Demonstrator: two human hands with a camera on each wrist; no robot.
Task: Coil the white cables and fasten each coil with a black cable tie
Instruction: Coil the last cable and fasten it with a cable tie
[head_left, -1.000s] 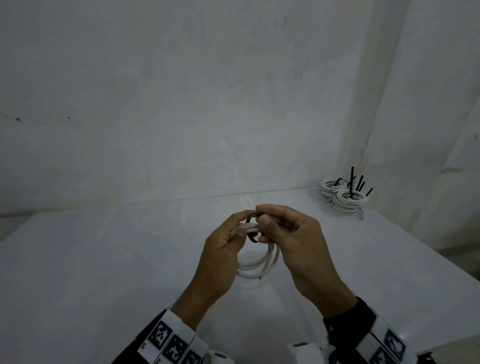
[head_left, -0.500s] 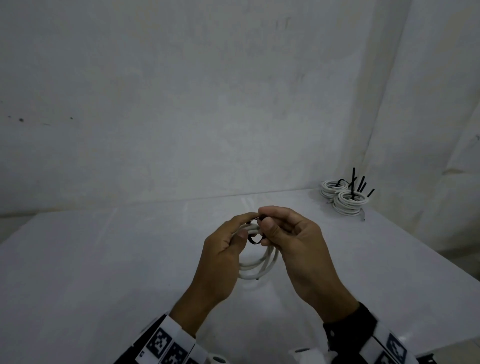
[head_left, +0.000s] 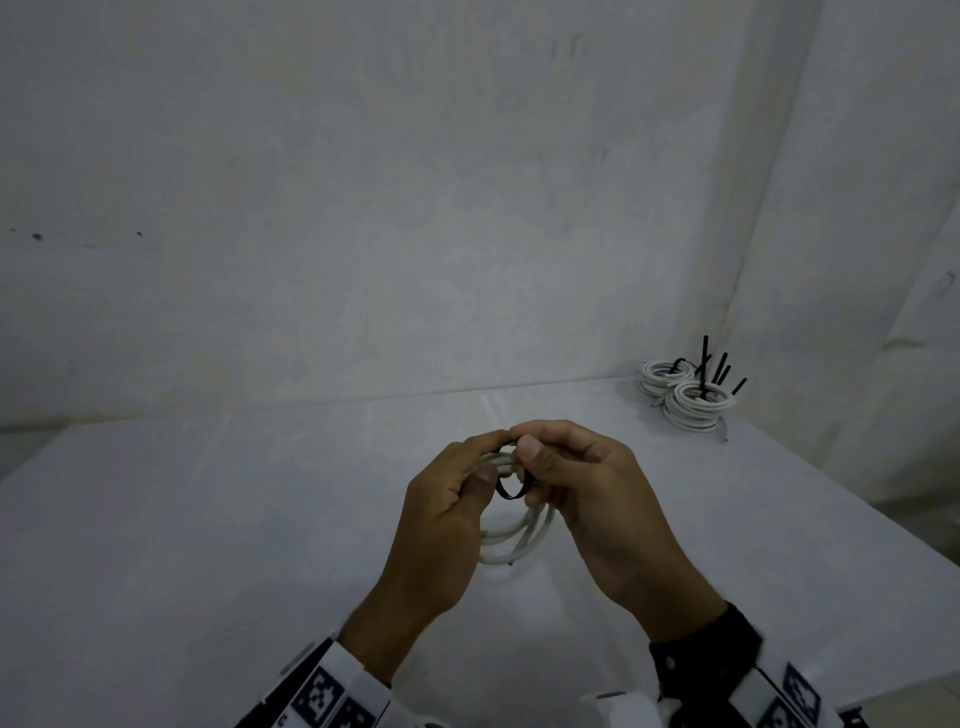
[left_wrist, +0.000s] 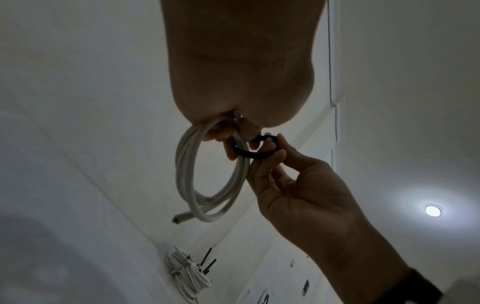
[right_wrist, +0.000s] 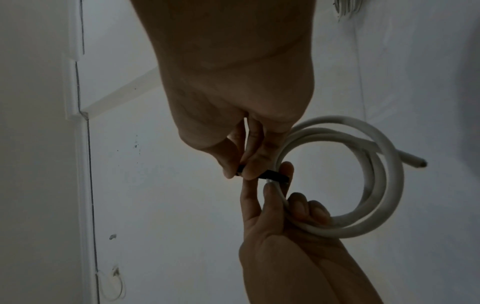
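Note:
A coiled white cable (head_left: 511, 540) (left_wrist: 189, 185) (right_wrist: 363, 185) hangs above the table, gripped at its top by my left hand (head_left: 462, 488) (right_wrist: 280, 197). A black cable tie (head_left: 511, 491) (left_wrist: 253, 153) (right_wrist: 275, 176) loops loosely around the coil's strands. My right hand (head_left: 540, 457) (left_wrist: 270, 152) pinches the tie between thumb and fingers right beside the left hand. The cable's cut end (left_wrist: 182, 217) sticks out at the bottom of the coil.
Two tied white coils (head_left: 683, 397) (left_wrist: 188, 275) with black tie tails sticking up lie at the far right corner of the white table (head_left: 208, 519). White walls close in behind and on the right.
Both hands stay together on the coil. The right hand's fingers have shifted slightly on the tie, and its loop around the cable shows a little more clearly.

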